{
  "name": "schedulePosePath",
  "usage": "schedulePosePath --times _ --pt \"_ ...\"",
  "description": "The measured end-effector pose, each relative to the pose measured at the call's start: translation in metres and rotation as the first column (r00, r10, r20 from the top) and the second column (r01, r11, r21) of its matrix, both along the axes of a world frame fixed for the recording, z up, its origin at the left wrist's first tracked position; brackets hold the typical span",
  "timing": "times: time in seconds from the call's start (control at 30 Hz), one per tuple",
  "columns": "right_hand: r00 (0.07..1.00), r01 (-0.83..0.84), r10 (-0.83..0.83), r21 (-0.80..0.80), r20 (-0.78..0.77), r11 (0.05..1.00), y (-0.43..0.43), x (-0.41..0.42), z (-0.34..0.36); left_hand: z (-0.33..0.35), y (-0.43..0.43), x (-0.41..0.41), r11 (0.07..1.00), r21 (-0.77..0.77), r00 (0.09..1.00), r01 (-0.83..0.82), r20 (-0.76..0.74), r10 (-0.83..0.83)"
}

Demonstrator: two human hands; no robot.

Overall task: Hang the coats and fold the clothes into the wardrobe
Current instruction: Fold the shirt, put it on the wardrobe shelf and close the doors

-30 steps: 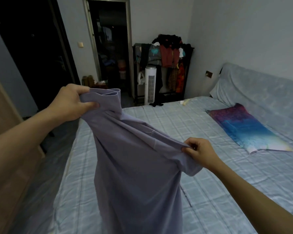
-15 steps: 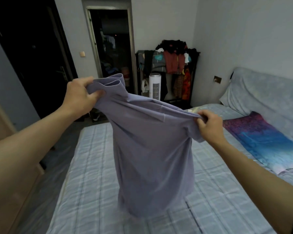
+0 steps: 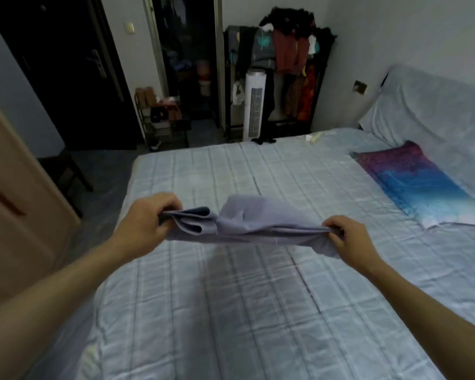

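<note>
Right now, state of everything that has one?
left hand, grips one end of the shirt
right hand, pinches the other end
shirt, bunched, stretched between both hands over the bed
pillow, lying flat on the bed
tower fan, upright, running or not unclear
clothes rack, loaded with clothes

I count two hands in frame: left hand (image 3: 146, 223), right hand (image 3: 343, 234). One shirt (image 3: 252, 223), lilac. One bed (image 3: 231, 311). One pillow (image 3: 417, 182), blue-purple. One small pale item (image 3: 314, 137) at the bed's far edge, can't tell what it is. One tower fan (image 3: 254, 105). One clothes rack (image 3: 226, 86); the garments on it are piled and overlapping, so I can't count them. One shoe rack (image 3: 165, 124), pairs not countable in the dark. One wall switch (image 3: 130, 28), one socket plate (image 3: 359, 87). One dark door (image 3: 66, 64), one open doorway (image 3: 187, 64). One wooden panel (image 3: 17, 201) at the left edge.
</note>
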State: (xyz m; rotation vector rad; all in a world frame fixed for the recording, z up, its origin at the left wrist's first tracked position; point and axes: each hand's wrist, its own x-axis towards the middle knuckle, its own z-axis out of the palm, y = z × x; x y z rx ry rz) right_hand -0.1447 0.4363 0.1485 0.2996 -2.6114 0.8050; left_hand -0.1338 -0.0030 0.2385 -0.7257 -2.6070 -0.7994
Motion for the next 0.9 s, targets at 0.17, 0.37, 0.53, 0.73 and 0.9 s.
schedulePosePath --times 0.17,0.37,0.53,0.73,0.9 --pt "0.950 -0.056 0.045 0.028 0.310 0.998 -0.002 0.101 -0.113 -0.115 -0.004 0.078 0.993 -0.070 0.958 0.100 0.276 -0.077" --pt "0.836 -0.004 -0.044 0.087 0.546 0.996 -0.008 0.214 -0.233 -0.232 -0.001 0.174 0.983 -0.018 0.857 0.181 0.494 -0.149" --pt "0.759 0.048 -0.174 0.213 0.627 0.976 -0.012 0.280 -0.292 -0.307 -0.008 0.249 0.961 -0.051 0.790 0.273 0.582 -0.194" --pt "0.670 0.039 -0.273 0.335 0.690 0.941 -0.024 0.312 -0.320 -0.371 -0.009 0.295 0.929 -0.207 0.695 0.306 0.716 -0.070" --pt "0.617 0.017 -0.356 0.440 0.702 0.898 -0.031 0.316 -0.333 -0.393 -0.004 0.303 0.792 -0.384 0.708 0.474 0.702 -0.083"
